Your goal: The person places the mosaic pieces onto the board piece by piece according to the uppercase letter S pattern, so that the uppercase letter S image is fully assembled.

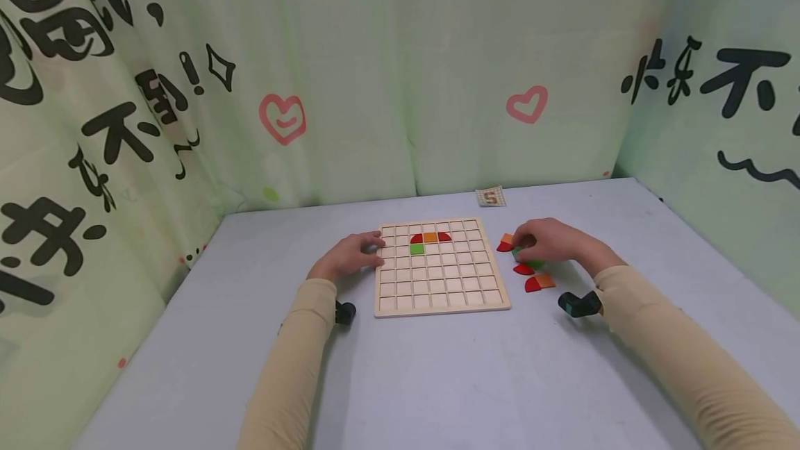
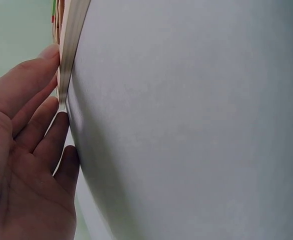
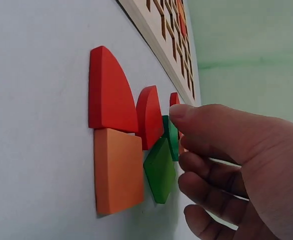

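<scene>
Several loose pieces (image 1: pixel 546 281) lie right of the board (image 1: pixel 437 287), partly hidden by the right hand (image 1: pixel 551 241): fingers bent, pinch cannot be determined. Left hand (image 1: pixel 350 255): fingers apart, touching board's left edge. Four set pieces (image 1: pixel 430 237) occupy the board's far half. Card (image 1: pixel 490 196) lies beyond.

tabletop (image 1: pixel 437 373) passable before grid board (image 1: pixel 444 282), loose pieces (image 1: pixel 523 269) crowding right side

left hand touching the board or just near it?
Touching. The left wrist view shows the left hand with its thumb tip against the edge of the board, no gap between them.
</scene>
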`<state>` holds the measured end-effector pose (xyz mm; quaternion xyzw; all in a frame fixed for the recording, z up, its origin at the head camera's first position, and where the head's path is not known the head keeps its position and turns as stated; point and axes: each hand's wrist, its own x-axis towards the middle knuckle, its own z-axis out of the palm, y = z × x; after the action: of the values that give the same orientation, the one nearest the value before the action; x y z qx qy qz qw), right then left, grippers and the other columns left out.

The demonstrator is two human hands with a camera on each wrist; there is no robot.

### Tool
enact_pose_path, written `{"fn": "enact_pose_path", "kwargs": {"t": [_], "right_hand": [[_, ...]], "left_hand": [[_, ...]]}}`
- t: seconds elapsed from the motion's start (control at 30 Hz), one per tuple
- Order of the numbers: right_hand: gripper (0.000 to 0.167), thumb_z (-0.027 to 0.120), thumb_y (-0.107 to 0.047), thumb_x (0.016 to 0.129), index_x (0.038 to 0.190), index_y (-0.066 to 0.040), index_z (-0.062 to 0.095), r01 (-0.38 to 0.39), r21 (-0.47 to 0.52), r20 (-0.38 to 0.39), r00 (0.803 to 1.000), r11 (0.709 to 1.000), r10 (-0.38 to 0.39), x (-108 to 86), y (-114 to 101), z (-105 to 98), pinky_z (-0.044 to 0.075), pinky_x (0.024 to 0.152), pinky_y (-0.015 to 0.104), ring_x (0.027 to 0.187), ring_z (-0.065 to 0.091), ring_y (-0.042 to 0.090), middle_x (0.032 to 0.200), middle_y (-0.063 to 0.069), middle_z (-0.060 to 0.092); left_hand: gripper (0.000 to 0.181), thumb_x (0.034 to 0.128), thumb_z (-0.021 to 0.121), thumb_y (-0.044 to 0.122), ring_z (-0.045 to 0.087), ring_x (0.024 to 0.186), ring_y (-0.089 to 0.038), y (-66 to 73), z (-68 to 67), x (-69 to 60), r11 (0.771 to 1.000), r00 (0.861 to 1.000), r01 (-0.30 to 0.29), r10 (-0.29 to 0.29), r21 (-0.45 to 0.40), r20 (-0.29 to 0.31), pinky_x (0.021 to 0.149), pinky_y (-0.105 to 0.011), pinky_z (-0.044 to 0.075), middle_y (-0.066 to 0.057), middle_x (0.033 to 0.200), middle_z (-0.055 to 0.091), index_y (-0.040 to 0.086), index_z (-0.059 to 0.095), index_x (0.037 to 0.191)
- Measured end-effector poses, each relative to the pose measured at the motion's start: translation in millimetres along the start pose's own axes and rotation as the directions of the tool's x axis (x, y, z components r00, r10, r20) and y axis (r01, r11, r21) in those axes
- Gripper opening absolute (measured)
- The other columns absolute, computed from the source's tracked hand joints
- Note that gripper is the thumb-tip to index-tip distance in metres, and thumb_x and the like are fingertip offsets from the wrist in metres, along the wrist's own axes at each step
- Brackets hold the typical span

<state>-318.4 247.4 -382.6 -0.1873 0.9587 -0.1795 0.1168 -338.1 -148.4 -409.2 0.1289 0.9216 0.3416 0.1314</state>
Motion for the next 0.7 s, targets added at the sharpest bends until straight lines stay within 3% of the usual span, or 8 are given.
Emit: {"fn": "enact_pose_path", "kwargs": {"t": [0.2, 0.53, 0.7], "right_hand": [[0.038, 0.076, -0.027, 0.084, 0.107, 0.000, 0.064, -0.060, -0.007, -0.010, 0.998, 0.998, 0.060, -0.8, -1.5, 2.0, 0.054, 0.079, 0.039, 0.087, 0.058, 0.023, 0.093, 0.006, 0.065], [0.038, 0.076, -0.024, 0.084, 0.111, 0.001, 0.066, -0.032, 0.007, -0.011, 0.999, 0.999, 0.032, 0.6, -0.4, 3.0, 0.055, 0.082, 0.040, 0.090, 0.059, 0.023, 0.098, 0.007, 0.066], [0.033, 0.074, -0.014, 0.084, 0.113, 0.000, 0.065, -0.020, 0.047, -0.026, 0.999, 0.999, 0.022, 0.5, 2.4, 3.9, 0.055, 0.081, 0.039, 0.093, 0.059, 0.027, 0.103, 0.011, 0.062]], "left_hand": [[0.042, 0.0887, 0.071, 0.021, 0.024, 0.147, -0.025, 0.3, 0.3, 0.0, 1.000, 1.000, 0.007, -0.007, -0.003, -0.002, 0.118, -0.044, 0.023, 0.002, 0.155, 0.039, 0.012, 0.063, 0.129], [0.041, 0.0891, 0.071, 0.021, 0.024, 0.147, -0.025, -0.1, 0.7, 0.7, 1.000, 1.000, 0.009, -0.009, -0.005, -0.007, 0.118, -0.045, 0.022, 0.002, 0.155, 0.039, 0.012, 0.063, 0.129], [0.042, 0.0887, 0.071, 0.020, 0.024, 0.147, -0.025, 1.0, 1.2, -0.5, 1.000, 1.000, 0.006, -0.006, -0.003, -0.009, 0.118, -0.045, 0.022, 0.001, 0.154, 0.039, 0.011, 0.063, 0.129]]}}
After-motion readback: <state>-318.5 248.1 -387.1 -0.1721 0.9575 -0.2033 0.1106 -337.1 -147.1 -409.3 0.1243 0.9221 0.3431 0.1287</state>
